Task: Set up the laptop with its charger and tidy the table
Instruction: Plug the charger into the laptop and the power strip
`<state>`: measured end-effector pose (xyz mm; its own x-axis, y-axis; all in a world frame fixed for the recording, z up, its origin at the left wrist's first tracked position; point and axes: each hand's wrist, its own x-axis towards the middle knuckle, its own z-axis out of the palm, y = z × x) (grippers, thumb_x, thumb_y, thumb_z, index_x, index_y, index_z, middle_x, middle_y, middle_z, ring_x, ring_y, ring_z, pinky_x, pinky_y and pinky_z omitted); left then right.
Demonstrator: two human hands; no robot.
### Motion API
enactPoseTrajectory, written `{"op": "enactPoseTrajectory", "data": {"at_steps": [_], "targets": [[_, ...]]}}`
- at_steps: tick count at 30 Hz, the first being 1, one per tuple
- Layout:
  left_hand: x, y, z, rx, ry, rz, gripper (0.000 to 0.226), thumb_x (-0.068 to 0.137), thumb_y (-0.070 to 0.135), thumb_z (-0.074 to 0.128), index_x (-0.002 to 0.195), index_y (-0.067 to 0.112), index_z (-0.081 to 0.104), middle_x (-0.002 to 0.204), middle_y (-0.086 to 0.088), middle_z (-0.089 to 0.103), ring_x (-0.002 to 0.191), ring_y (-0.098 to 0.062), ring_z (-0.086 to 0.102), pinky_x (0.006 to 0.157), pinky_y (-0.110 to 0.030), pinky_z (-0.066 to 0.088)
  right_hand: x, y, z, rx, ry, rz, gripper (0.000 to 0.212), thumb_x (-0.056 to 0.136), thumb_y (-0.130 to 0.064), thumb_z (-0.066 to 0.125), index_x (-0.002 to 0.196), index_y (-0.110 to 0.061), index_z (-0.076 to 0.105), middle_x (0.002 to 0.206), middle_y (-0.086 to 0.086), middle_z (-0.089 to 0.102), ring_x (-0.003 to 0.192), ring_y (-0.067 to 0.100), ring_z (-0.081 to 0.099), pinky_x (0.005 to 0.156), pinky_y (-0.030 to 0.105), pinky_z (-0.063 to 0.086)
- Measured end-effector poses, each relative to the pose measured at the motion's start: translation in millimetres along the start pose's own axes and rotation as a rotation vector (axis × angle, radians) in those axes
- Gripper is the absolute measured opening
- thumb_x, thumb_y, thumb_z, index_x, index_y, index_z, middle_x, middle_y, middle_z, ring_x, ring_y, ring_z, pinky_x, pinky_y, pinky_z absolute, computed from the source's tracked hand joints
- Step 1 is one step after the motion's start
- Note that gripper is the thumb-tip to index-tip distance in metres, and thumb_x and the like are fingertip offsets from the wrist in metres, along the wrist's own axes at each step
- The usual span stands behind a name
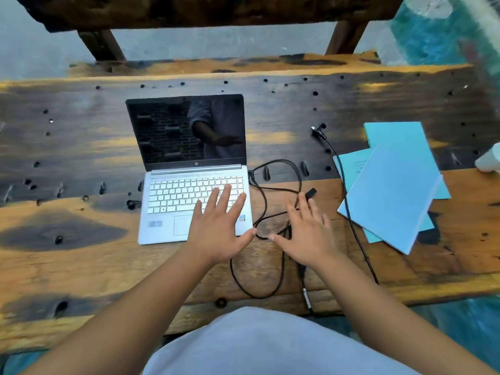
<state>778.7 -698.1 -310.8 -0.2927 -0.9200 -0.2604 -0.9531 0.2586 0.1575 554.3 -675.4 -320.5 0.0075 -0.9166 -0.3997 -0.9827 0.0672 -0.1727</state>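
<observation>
A silver laptop (173, 196) stands open on the wooden table (81, 266), its screen dark. My left hand (219, 228) hovers flat over the laptop's right palm rest, fingers spread, holding nothing. My right hand (308, 234) is spread above a tangle of black charger cable (273, 182) lying to the right of the laptop; part of the cable is hidden under it. The charger's black block (311, 192) pokes out beyond my right fingertips. The cable's plug end (318, 130) rests further back on the table.
Several light blue booklets (392, 190) lie stacked loosely at the right. A white object (489, 161) shows at the right edge. A wooden bench (216, 12) stands beyond the table's far edge. The cable trails off the near edge.
</observation>
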Motion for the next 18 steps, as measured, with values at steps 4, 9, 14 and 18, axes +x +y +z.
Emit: {"op": "enactPoseTrajectory", "data": {"at_steps": [4, 9, 14, 18], "targets": [[2, 2, -7, -0.032, 0.009, 0.074, 0.089, 0.077, 0.083, 0.013, 0.153, 0.039, 0.002, 0.165, 0.001, -0.004, 0.151, -0.025, -0.005, 0.118, -0.055, 0.009, -18, 2, -3, 0.008, 0.047, 0.064, 0.094, 0.081, -0.079, 0.036, 0.156, -0.030, 0.004, 0.165, 0.001, -0.010, 0.152, 0.023, -0.005, 0.119, 0.049, 0.010], [16, 15, -16, -0.020, -0.002, 0.209, 0.090, 0.075, 0.084, 0.012, 0.153, 0.040, 0.004, 0.165, -0.001, -0.002, 0.151, -0.026, -0.002, 0.117, -0.055, 0.011, -40, 3, -5, 0.082, 0.154, 0.194, 0.084, 0.088, -0.069, 0.043, 0.155, -0.028, 0.012, 0.166, 0.002, 0.001, 0.152, 0.021, 0.006, 0.119, 0.047, 0.019], [35, 47, -23, 0.012, -0.010, 0.328, 0.091, 0.076, 0.085, 0.011, 0.154, 0.038, 0.006, 0.165, -0.003, 0.000, 0.151, -0.026, 0.001, 0.116, -0.056, 0.014, -56, 18, -15, 0.152, 0.227, 0.289, 0.081, 0.089, -0.065, 0.046, 0.153, -0.023, 0.020, 0.165, 0.006, 0.009, 0.150, 0.024, 0.016, 0.116, 0.044, 0.026], [51, 77, -24, 0.014, 0.011, 0.367, 0.090, 0.077, 0.085, 0.010, 0.154, 0.039, 0.004, 0.165, -0.002, 0.001, 0.151, -0.027, 0.004, 0.115, -0.056, 0.017, -57, 42, -23, 0.190, 0.263, 0.328, 0.079, 0.090, -0.063, 0.047, 0.152, -0.020, 0.026, 0.164, 0.005, 0.016, 0.148, 0.024, 0.023, 0.115, 0.045, 0.031]]}}
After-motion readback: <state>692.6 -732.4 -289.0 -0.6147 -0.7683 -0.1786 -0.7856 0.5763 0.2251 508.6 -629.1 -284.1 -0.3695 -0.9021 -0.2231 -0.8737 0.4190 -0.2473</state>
